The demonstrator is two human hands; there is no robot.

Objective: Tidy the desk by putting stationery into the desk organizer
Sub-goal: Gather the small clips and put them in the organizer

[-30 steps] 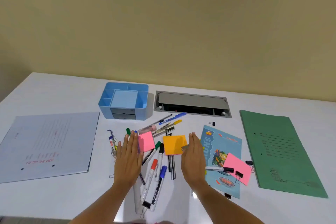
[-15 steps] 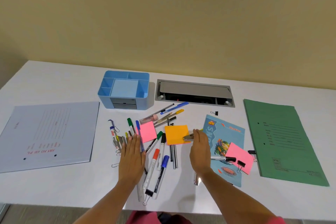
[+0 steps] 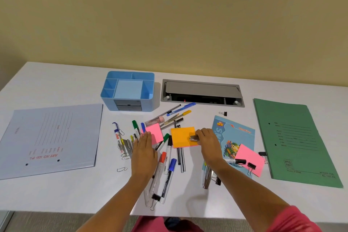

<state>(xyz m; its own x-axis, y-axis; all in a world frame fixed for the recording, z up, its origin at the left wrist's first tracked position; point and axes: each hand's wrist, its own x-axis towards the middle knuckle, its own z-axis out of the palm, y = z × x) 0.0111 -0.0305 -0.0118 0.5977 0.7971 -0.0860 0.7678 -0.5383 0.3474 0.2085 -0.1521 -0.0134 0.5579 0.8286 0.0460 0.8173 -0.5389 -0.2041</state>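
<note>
**deskwatcher:** Standing off to the side here. The person's right hand [image 3: 209, 141] is stretched forward with the wrist low over the table [image 3: 66, 194]. The fingers are curled down, so that grip is pinching a small shiny metal thing [image 3: 194, 138] at the right edge of the orange sticky pad [image 3: 181, 135]. Can't tell what the metal bit actually is, it's mostly under the fingertips.

**pencilpusher:** and the other one?

**deskwatcher:** The left hand [image 3: 144, 153] is flat, palm down, fingers straight and laid side by side, so the grip isn't wrapped round anything. It's resting on the heap of markers. The fingertips reach the near-left corner of the pink sticky note [image 3: 153, 133]. A red-capped marker [image 3: 162, 156] and a blue-capped marker [image 3: 172, 163] stick out just right of that palm, between the two hands. A green-capped marker [image 3: 135, 125] sits just past the fingertips.

**pencilpusher:** ok so where's the organizer from there?

**deskwatcher:** The blue desk organizer [image 3: 128, 90] is well beyond the left grip, toward the wall. Some pens [image 3: 178, 111] are fanned out between it and the orange pad. Just right of the right grip there's a blue notebook [image 3: 233, 133], and the forearm crosses its near-left corner. A second pink note [image 3: 249, 159] lies on the notebook with a black binder clip [image 3: 251, 165] on its edge. Further right is a green folder [image 3: 295, 143], and a grey folder [image 3: 52, 137] is well left of the left grip.
</note>
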